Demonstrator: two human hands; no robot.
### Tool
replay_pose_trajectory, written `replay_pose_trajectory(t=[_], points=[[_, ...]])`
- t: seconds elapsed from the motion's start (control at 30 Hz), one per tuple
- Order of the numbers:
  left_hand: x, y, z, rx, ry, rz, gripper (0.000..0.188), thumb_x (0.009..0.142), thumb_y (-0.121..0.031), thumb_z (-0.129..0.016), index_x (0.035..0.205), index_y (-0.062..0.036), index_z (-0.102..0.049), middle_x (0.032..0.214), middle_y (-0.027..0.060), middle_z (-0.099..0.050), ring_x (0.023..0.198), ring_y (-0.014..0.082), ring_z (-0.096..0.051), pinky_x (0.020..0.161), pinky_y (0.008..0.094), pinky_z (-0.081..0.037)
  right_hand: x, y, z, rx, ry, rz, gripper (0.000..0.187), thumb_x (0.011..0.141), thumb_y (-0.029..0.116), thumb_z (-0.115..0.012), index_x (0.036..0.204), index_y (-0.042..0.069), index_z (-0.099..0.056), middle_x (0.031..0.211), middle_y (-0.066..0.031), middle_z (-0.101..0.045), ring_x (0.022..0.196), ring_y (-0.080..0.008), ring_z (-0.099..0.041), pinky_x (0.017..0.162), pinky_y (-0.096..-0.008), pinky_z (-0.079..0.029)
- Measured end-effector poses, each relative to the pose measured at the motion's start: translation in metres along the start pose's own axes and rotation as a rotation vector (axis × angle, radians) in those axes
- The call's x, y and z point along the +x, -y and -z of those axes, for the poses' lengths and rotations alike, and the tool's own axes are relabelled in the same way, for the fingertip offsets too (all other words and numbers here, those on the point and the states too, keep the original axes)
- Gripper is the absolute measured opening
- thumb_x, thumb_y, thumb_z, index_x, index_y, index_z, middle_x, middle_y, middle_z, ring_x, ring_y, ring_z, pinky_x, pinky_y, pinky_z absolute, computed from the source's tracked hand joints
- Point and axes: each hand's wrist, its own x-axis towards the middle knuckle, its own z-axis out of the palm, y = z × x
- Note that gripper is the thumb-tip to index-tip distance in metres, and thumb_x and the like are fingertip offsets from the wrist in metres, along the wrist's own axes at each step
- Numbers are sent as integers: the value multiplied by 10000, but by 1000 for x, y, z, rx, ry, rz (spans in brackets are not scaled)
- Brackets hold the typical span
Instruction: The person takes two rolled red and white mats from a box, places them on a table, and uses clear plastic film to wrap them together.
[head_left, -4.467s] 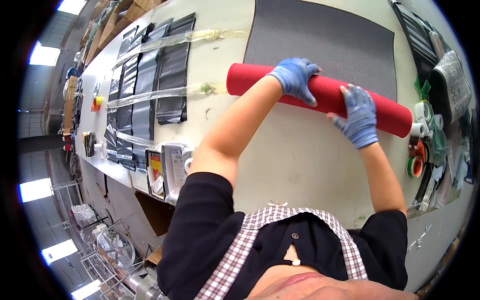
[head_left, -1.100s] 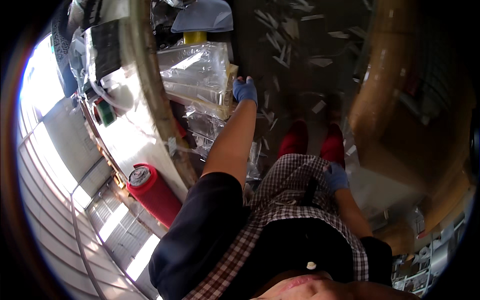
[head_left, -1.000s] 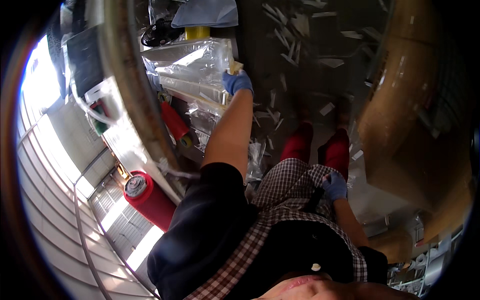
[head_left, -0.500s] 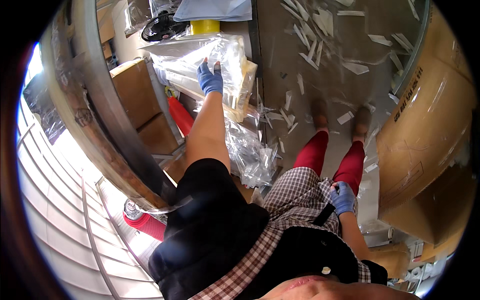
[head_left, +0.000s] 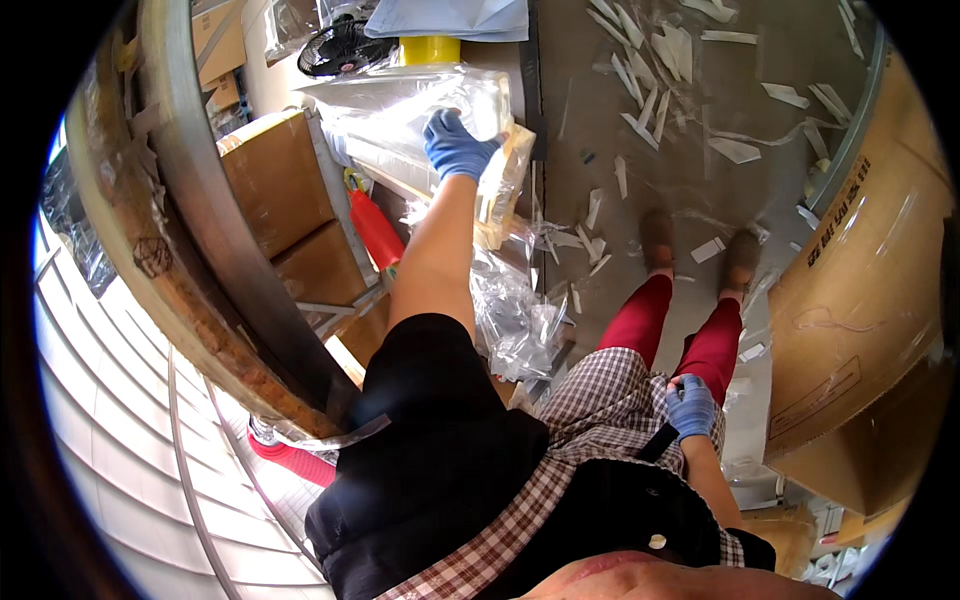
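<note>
My left hand point(head_left: 457, 148), in a blue glove with bare fingertips, reaches far out over a stack of clear plastic bags point(head_left: 380, 105). Its fingers are spread on or just above the film, and the thumb points right toward the stack's pale yellowish edge. I see nothing gripped in it. My right hand point(head_left: 690, 408), gloved the same way, is low at my right side with its fingers curled in the brown-and-white checked apron point(head_left: 610, 390). Part of its grip is hidden by the hand itself.
A black fan point(head_left: 340, 48) and a yellow round object point(head_left: 430, 50) stand beyond the bags. Brown cartons point(head_left: 275, 175) and a red object point(head_left: 375, 228) lie left. White scraps point(head_left: 735, 150) litter the floor. A large carton point(head_left: 850, 300) stands right; a metal post point(head_left: 215, 180) rises left.
My left hand has shifted right across the bags and turned, its thumb now out to the right. My right hand stays at the apron. The whole view has shifted slightly.
</note>
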Motion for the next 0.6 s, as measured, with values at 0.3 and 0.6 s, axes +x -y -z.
replay_pose_trajectory(t=[0.3,0.6], points=[[-4,26,-44,-233,-61,271,121,850,-160,-662,911,-62,-624,942,160,-631,902,351,-619,802,448,-496,6,13,6,14,-1,-9,137,815,193,-704,888,91,-649,869,-124,-669,806,-312,-658,750,-425,-527],[-1,35,-25,-613,-20,414,168,859,-92,-717,833,-53,-556,769,67,-654,684,136,-583,696,294,-490,65,31,3,99,83,-14,150,854,211,-673,928,84,-640,884,-148,-668,842,-318,-661,765,-428,-530]])
